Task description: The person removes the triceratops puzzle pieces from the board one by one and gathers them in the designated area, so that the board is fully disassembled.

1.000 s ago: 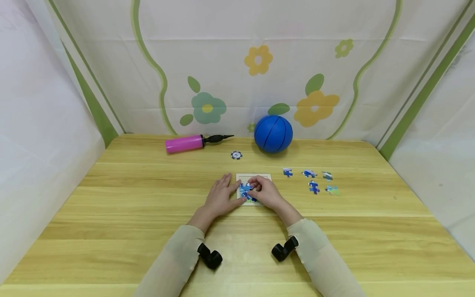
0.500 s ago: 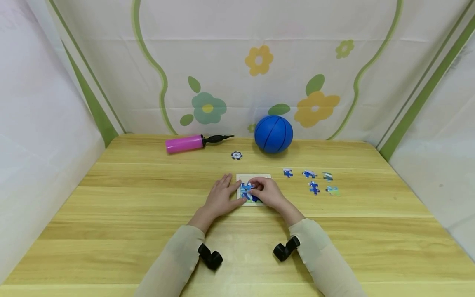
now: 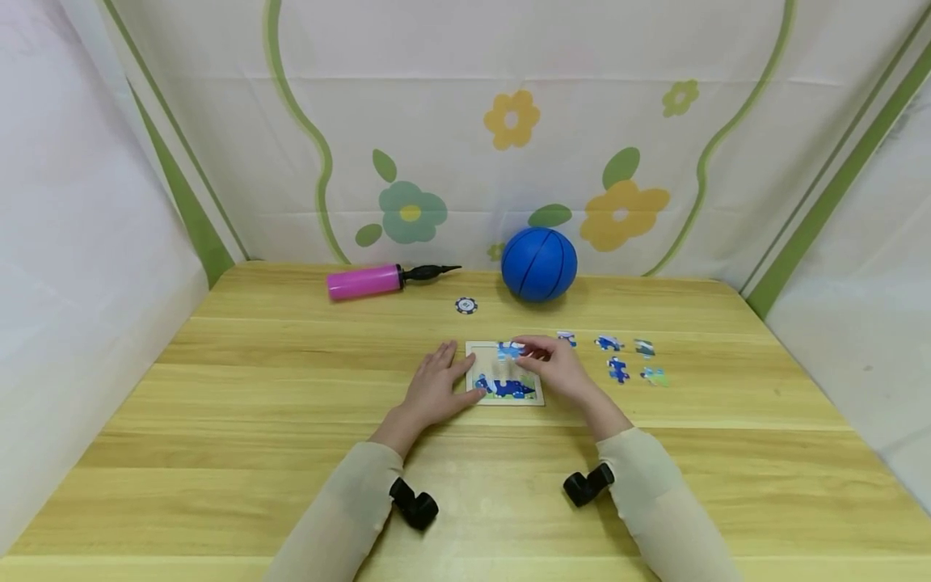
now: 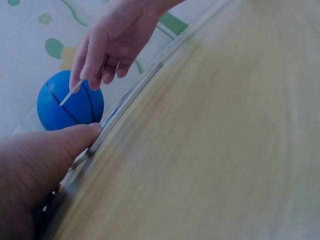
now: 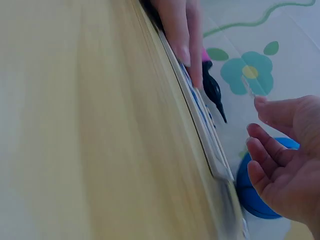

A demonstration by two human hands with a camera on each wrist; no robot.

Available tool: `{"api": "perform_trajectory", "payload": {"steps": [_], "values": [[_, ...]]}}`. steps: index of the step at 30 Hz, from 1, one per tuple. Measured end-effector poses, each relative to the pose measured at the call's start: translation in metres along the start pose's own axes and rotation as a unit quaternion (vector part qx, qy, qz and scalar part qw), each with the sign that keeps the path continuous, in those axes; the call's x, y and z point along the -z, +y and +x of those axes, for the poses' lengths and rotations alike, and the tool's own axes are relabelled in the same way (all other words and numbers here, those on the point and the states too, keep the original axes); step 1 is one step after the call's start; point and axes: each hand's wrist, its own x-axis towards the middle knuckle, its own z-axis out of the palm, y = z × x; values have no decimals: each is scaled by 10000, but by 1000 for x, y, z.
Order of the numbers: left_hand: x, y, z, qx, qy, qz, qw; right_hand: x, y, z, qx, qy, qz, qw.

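While I watch from my station, puzzle board: flat on the table (image 3: pixel 727 469) between the two hands; I take the puzzle board (image 3: pixel 483 356) to be the workpiece.
Left hand: the left hand (image 3: pixel 435 386) lies at the board's left side, fingers straight and spread, thumb over the near left corner; steadying, I judge, gripping nothing.
Right hand: the right hand (image 3: pixel 556 368) pinches the held piece (image 3: pixel 511 351) between thumb and finger, lifted over the board's far right part, apart from its surface.
Near row: the near row (image 3: pixel 512 390) looks laid along the near side; I cannot count its pieces, as the thumb hides one end.
Far area: bare where I can see it; the held piece and hand mask the rest.
Loose pieces: five loose pieces (image 3: pixel 618 370) right of the board, one partly behind the right hand.
Progress: roughly a third done, I estimate; six pieces left, counting the held one.
Far side: pump (image 3: pixel 364 282) left, chip (image 3: pixel 466 305) mid, ball (image 3: pixel 539 264) right; none in use.
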Motion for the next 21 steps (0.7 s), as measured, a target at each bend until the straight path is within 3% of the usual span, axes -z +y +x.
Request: {"api": "perform_trajectory", "payload": {"steps": [6,14,21], "values": [[0,1,0,-25,23,9,10000,27,8,-9,-113,259,-248,9993],[0,1,-1,-80,33,4,10000,59,33,-25,27,681,-272,9973],[1,1,-1,-26,16,1,10000,74,50,-29,-138,556,-488,9972]]}}
